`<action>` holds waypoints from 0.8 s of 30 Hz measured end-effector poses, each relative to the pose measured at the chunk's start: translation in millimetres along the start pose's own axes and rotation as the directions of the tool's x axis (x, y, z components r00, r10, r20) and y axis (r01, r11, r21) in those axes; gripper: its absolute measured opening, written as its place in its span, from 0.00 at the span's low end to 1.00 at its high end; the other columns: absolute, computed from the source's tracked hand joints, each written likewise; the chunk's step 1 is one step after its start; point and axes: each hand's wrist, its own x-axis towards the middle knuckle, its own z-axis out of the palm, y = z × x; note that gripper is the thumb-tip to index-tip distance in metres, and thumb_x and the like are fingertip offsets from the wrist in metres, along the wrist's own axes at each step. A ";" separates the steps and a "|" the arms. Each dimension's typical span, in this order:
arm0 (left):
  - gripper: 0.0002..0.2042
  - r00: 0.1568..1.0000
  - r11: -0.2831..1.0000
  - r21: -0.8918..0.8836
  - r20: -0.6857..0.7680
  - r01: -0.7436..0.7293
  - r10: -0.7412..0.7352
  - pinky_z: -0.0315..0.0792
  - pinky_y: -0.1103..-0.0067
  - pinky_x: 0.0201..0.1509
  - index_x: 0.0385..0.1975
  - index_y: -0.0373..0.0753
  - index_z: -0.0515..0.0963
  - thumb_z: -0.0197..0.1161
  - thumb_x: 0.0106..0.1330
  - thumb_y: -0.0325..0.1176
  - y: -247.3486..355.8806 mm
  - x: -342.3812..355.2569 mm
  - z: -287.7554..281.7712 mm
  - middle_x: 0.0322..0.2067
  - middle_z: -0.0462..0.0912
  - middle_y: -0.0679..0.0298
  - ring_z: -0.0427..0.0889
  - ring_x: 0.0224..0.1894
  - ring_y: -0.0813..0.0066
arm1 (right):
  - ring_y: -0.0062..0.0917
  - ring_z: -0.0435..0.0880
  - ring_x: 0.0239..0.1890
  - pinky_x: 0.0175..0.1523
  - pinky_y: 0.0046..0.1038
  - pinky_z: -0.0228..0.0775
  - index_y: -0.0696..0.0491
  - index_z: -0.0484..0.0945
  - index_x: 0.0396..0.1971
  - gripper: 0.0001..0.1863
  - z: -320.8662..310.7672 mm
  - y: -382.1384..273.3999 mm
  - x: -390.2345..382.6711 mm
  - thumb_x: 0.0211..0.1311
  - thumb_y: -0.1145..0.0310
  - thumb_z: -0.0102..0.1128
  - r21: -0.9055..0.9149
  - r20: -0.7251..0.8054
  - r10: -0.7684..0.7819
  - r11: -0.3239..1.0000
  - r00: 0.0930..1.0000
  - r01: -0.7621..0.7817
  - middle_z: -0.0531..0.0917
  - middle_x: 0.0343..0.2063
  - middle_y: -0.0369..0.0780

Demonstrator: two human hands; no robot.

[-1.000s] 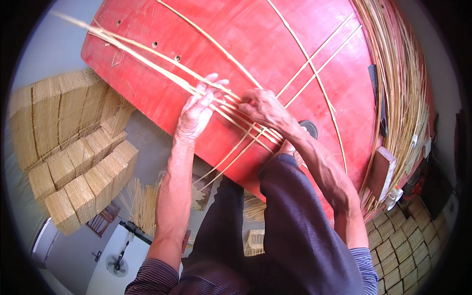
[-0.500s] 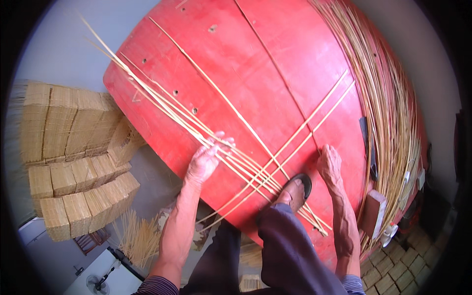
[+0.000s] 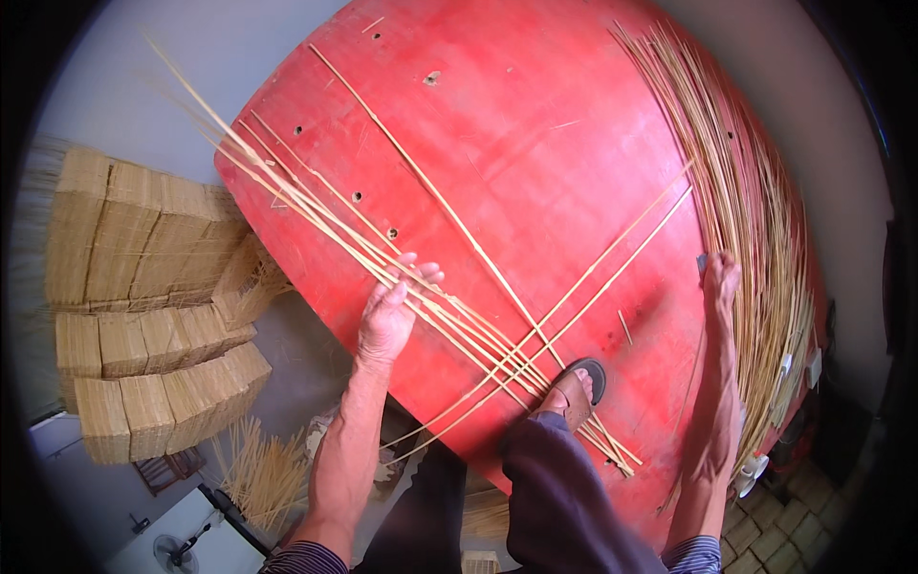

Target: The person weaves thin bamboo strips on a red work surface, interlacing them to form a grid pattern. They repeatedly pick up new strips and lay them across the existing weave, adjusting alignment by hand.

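Observation:
Several pale split-cane strips (image 3: 335,228) run through my left hand (image 3: 387,320), between thumb and partly stretched fingers, and fan out toward the upper left. Their lower ends lie under my sandalled foot (image 3: 577,390) on the red board (image 3: 535,143). Two other strips (image 3: 622,270) cross them toward the right, and a single long strip (image 3: 421,177) slants down from the upper left. At the edge of the big cane bundle, my right hand (image 3: 722,277) is closed with curled fingers. A small dark blade-like tip (image 3: 702,261) shows beside it; what the fingers hold is hidden.
The big bundle of thin cane strips (image 3: 765,239) lies along the board's right side. Stacks of woven straw-coloured blocks (image 3: 143,335) stand at the left. Cut strips (image 3: 263,474) lie on the floor below. A short offcut (image 3: 625,327) rests on the board.
My right hand has moved right and up to the bundle's edge. The long dark strip is gone from the board's middle. A short offcut now shows there. My left hand has barely moved.

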 end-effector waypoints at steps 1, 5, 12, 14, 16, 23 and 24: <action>0.23 1.000 0.998 0.064 -0.008 0.001 0.000 0.64 0.61 0.70 0.64 0.38 0.68 0.58 0.69 0.34 11.2 -6.3 -2.9 0.57 0.77 0.49 0.75 0.62 0.53 | 0.19 0.74 0.12 0.15 0.27 0.64 0.56 0.77 0.26 0.16 11.8 -25.9 -9.9 0.67 0.61 0.51 0.044 0.038 -0.068 0.997 0.997 0.066 0.76 0.13 0.38; 0.23 0.996 0.974 0.213 0.064 -0.070 0.057 0.65 0.62 0.70 0.64 0.33 0.66 0.55 0.69 0.30 11.7 -2.8 6.9 0.57 0.77 0.49 0.75 0.61 0.54 | 0.16 0.69 0.21 0.23 0.25 0.62 0.54 0.73 0.27 0.09 18.1 -129.7 -33.2 0.70 0.76 0.51 0.309 0.041 -0.311 0.907 0.949 0.284 0.73 0.22 0.33; 0.26 0.991 0.721 0.683 0.125 -0.119 0.046 0.63 0.65 0.71 0.64 0.27 0.65 0.53 0.64 0.26 29.6 -10.1 47.5 0.61 0.72 0.49 0.72 0.64 0.57 | 0.38 0.79 0.34 0.30 0.39 0.73 0.56 0.74 0.37 0.13 122.4 -204.9 -168.6 0.48 0.78 0.58 0.119 -0.063 -0.968 0.233 0.242 0.965 0.75 0.33 0.46; 0.27 0.971 0.464 0.856 0.233 -0.227 0.044 0.64 0.66 0.70 0.64 0.28 0.66 0.53 0.62 0.29 43.2 -12.0 51.4 0.62 0.72 0.50 0.72 0.65 0.58 | 0.37 0.79 0.36 0.31 0.37 0.73 0.55 0.75 0.36 0.10 134.7 -222.7 -199.1 0.52 0.73 0.58 0.275 0.306 -0.930 0.292 0.205 0.916 0.75 0.34 0.44; 0.29 0.943 0.142 0.932 0.329 -0.333 0.054 0.61 0.63 0.72 0.62 0.31 0.68 0.54 0.57 0.30 52.3 -12.5 63.5 0.64 0.70 0.51 0.69 0.67 0.53 | 0.36 0.79 0.35 0.34 0.39 0.72 0.55 0.75 0.38 0.12 149.0 -219.1 -212.4 0.53 0.71 0.57 0.341 0.292 -0.933 0.305 0.208 0.889 0.75 0.32 0.43; 0.28 0.913 -0.423 0.814 0.397 -0.399 -0.096 0.64 0.60 0.67 0.59 0.36 0.72 0.59 0.53 0.27 70.1 -7.6 39.1 0.53 0.78 0.51 0.74 0.61 0.52 | 0.32 0.79 0.38 0.44 0.38 0.69 0.50 0.74 0.32 0.07 159.2 -216.5 -198.3 0.52 0.68 0.57 0.308 0.429 -0.897 0.256 0.107 0.916 0.77 0.30 0.38; 0.25 0.946 -0.342 0.883 0.295 -0.323 -0.132 0.67 0.61 0.62 0.55 0.36 0.74 0.59 0.54 0.27 73.4 -7.1 23.8 0.48 0.80 0.51 0.77 0.56 0.54 | 0.32 0.80 0.39 0.44 0.39 0.69 0.50 0.75 0.31 0.05 162.3 -218.4 -192.1 0.52 0.69 0.58 0.312 0.443 -0.891 0.254 0.096 0.916 0.78 0.30 0.38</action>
